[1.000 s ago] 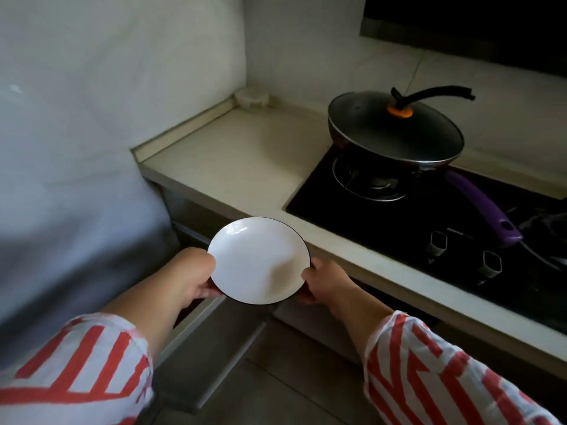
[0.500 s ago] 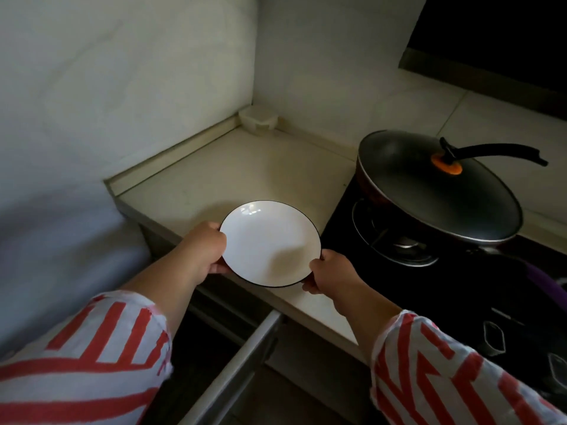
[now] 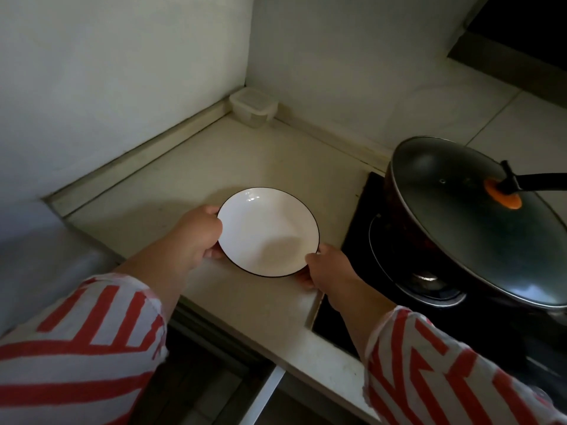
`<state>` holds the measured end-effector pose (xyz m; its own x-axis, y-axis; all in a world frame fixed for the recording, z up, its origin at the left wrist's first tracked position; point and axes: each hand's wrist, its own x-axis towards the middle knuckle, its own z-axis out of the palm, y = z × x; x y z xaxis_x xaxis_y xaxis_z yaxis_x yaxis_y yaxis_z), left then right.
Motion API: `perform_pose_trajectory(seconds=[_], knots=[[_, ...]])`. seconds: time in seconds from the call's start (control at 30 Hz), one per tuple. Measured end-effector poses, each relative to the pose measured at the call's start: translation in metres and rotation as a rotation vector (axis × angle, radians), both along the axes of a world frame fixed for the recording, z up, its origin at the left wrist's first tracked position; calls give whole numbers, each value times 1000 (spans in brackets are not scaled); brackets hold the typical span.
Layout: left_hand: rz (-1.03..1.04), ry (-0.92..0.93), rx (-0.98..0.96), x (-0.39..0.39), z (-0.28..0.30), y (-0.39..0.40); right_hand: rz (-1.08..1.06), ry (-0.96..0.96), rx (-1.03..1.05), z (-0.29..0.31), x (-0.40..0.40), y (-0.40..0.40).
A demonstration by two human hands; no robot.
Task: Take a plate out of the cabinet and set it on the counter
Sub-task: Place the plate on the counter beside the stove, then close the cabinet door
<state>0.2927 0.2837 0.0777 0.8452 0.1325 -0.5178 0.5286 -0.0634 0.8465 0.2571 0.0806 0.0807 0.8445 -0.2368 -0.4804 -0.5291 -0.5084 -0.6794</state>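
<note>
A white plate (image 3: pixel 268 231) with a thin dark rim is over the beige counter (image 3: pixel 214 167), just left of the stove. My left hand (image 3: pixel 196 237) grips its left edge and my right hand (image 3: pixel 322 268) grips its lower right edge. Whether the plate touches the counter I cannot tell; a shadow lies to its left. Both sleeves are red and white striped. Below the counter's front edge the cabinet drawer (image 3: pixel 264 394) stands open.
A black stove top (image 3: pixel 362 222) sits right of the plate, bearing a dark wok with a glass lid (image 3: pixel 466 216) and a black handle. A small lidded plastic box (image 3: pixel 254 107) stands in the back corner. White walls close the left and back.
Both hands have carried the plate up from in front of the drawer and forward over the counter. The view has moved closer and to the left.
</note>
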Motion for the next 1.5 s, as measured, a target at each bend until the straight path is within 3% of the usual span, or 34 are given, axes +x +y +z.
perform_pose_trajectory(seconds=[0.27,0.33,0.43,0.57,0.83,1.03,1.27,1.5], knots=[[12,1,16,11,-8,3,31,-14,-32,-5,6,0],[28,10,35,9,-10,5,12,8,40,-4,0,-2],[116,-16,128,-2,-13,10,-112,-5,161,2,-18,-11],[203,-113,263,-38,-11,10,-106,-33,173,16,-59,-20],[27,9,335,-183,-7,-4,-32,-47,233,41,-189,-40],[-238,-14,595,-283,11,-21,17,43,253,42,-292,-65],[-629,180,852,-332,15,-26,-103,21,248,24,-337,-66],[-755,232,860,-343,-11,-19,-202,41,194,5,-367,-45]])
